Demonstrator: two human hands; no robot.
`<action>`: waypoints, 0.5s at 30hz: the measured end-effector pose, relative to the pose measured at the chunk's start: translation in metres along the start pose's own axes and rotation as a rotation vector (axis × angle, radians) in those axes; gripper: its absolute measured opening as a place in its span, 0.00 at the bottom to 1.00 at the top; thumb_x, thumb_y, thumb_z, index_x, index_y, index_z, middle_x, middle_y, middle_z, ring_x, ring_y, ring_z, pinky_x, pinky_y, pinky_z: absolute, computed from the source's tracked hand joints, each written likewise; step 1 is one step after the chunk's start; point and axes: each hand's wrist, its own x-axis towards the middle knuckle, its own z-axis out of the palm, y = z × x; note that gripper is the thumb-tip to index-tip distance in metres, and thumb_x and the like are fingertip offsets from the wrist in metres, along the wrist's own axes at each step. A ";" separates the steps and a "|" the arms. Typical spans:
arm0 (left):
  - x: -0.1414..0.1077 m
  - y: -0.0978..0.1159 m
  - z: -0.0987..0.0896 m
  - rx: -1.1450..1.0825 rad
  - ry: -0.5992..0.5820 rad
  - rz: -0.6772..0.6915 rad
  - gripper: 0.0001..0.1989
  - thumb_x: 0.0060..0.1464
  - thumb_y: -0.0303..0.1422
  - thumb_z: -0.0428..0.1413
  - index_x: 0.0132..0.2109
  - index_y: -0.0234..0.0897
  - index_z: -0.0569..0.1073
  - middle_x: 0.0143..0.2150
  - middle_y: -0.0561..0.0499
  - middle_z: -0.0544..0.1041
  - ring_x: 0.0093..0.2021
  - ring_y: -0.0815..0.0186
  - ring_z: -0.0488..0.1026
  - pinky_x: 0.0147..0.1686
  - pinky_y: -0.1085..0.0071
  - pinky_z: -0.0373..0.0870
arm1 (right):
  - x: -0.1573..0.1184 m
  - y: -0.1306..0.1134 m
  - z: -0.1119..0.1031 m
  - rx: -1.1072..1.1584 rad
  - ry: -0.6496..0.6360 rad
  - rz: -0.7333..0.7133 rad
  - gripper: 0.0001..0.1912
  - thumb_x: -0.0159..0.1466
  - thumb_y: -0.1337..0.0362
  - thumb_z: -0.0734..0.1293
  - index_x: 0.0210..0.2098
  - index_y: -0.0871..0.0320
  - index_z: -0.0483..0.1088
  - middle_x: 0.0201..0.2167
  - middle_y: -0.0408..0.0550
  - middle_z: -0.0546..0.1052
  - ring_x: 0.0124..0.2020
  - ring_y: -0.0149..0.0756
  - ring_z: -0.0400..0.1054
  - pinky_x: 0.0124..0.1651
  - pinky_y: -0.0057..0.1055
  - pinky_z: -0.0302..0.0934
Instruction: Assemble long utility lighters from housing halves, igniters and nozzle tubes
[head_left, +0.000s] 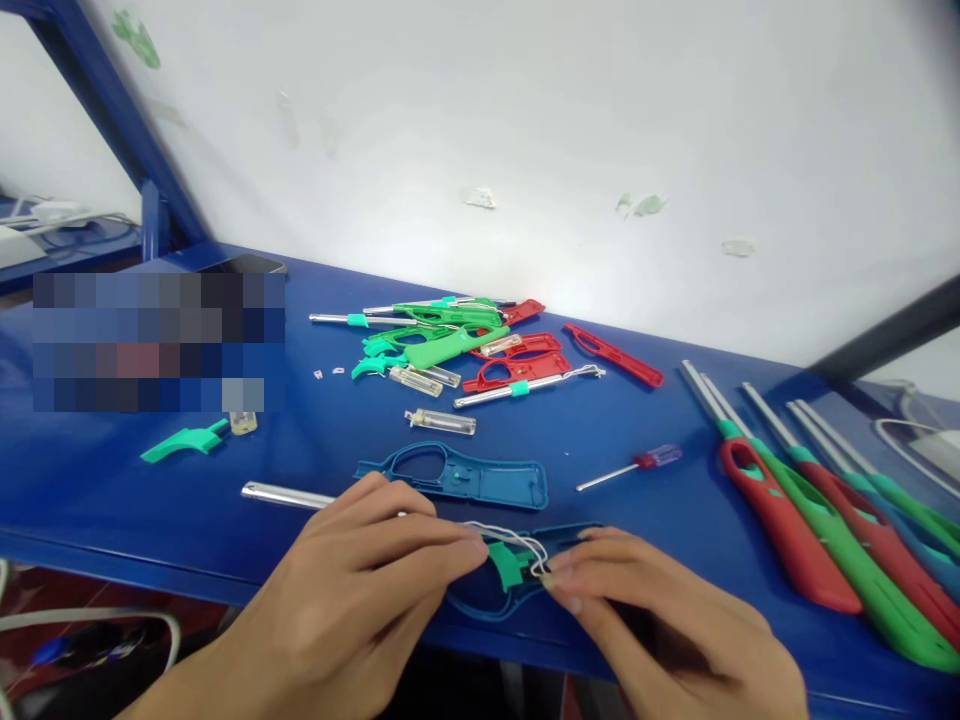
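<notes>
My left hand (pixel 375 575) is closed around a silver lighter tube (pixel 289 495) whose far end points left. From the tube, thin white wires (pixel 517 533) loop across to the fingertips of my right hand (pixel 660 605), which pinch around the wire ends. Beneath both hands is a blue lighter shell half (pixel 484 610), partly hidden by the fingers. A green trigger piece (pixel 510 566) sits in this shell, between my hands. Just beyond lies the other blue shell half (pixel 495 478), its inside facing up.
A screwdriver (pixel 634 466) lies right of centre. Green and red shells (pixel 454 348), tubes and clear fuel tanks (pixel 442 422) are heaped toward the wall. Whole lighters (pixel 795 530) line the right. A loose green trigger (pixel 187 440) lies left on the blue table (pixel 315 425).
</notes>
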 end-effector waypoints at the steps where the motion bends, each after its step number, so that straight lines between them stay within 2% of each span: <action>1: 0.000 0.000 0.000 -0.008 -0.004 -0.001 0.17 0.71 0.17 0.56 0.57 0.41 0.79 0.48 0.58 0.86 0.46 0.69 0.77 0.54 0.68 0.70 | 0.000 0.000 0.000 0.001 0.000 0.002 0.14 0.66 0.75 0.73 0.40 0.45 0.82 0.37 0.31 0.88 0.39 0.32 0.85 0.49 0.22 0.79; 9: 0.005 0.003 -0.001 -0.047 -0.008 -0.015 0.17 0.69 0.16 0.56 0.54 0.41 0.79 0.44 0.57 0.85 0.42 0.69 0.76 0.47 0.67 0.72 | 0.001 0.000 -0.002 0.014 -0.030 0.018 0.14 0.67 0.74 0.73 0.40 0.45 0.81 0.37 0.30 0.87 0.39 0.29 0.84 0.49 0.19 0.78; 15: 0.009 0.004 -0.003 -0.036 -0.027 -0.010 0.17 0.67 0.15 0.55 0.52 0.41 0.80 0.45 0.54 0.84 0.44 0.66 0.75 0.47 0.65 0.73 | 0.001 0.000 -0.003 0.014 -0.090 0.038 0.14 0.68 0.74 0.73 0.41 0.45 0.82 0.38 0.31 0.87 0.40 0.28 0.84 0.49 0.18 0.77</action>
